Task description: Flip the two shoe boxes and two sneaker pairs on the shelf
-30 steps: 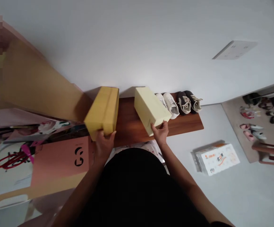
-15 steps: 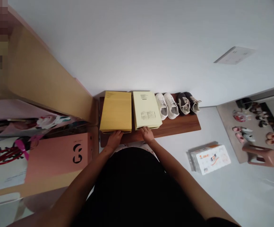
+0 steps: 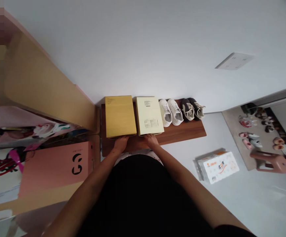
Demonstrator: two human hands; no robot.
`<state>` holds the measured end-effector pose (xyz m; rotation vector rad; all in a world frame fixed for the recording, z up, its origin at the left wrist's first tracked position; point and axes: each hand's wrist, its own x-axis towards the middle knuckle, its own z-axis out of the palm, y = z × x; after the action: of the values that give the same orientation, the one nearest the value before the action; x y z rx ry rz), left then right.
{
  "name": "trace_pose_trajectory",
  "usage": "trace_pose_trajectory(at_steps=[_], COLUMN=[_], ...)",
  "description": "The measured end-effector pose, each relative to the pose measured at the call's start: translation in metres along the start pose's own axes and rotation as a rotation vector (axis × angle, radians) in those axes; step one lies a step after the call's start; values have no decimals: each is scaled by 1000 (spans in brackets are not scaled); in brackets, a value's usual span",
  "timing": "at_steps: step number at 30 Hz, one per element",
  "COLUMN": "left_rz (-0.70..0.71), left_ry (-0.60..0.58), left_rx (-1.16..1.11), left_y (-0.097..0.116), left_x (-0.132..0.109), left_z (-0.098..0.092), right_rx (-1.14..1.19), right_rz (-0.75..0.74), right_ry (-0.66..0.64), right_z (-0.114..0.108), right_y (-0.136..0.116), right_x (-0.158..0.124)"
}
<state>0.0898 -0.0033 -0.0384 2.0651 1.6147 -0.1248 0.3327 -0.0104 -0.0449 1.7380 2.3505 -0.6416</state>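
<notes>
A yellow shoebox (image 3: 120,115) and a cream shoebox (image 3: 149,115) with printed labels lie side by side on a brown wooden board (image 3: 179,133) along the wall. My left hand (image 3: 120,144) is at the front edge of the yellow shoebox, its fingertips hidden against or under that edge. At the front of the cream shoebox, my right hand (image 3: 151,140) has its fingers curled against the edge, partly hidden. White sneakers (image 3: 170,112) stand right of the cream box, with dark sneakers (image 3: 192,109) beyond them.
A tan cabinet side (image 3: 46,85) and a pink box (image 3: 55,166) on a shelf border the left. A tissue pack (image 3: 219,166) lies on the floor to the right. Farther right are a pink stool (image 3: 270,161) and several shoes (image 3: 278,144). A wall plate (image 3: 234,61) is above.
The view has shifted slightly, so most things sit farther left. The yellow shoebox looks straighter, and its front is a little closer to the cream one. Both hands stay at the boxes' front edges.
</notes>
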Motion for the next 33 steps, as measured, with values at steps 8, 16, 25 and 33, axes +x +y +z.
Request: trace_pose_trajectory(at_steps=[8,16,25,33], left_rz=[-117,257,-234,-243], left_ry=[68,192,-7,327], left_rx=[148,-361,-347,-796], left_y=[34,155,318,287], left_x=[-31,22,178,181], left_z=[-7,-8,9,10], right_rx=[171,335,525,1190], right_rz=[-99,436,588,357], right_ry=[243,730,227,402], right_z=[13,-37,-87,-73], right_y=[19,145,236,288], right_x=[-26,-48,21,-20])
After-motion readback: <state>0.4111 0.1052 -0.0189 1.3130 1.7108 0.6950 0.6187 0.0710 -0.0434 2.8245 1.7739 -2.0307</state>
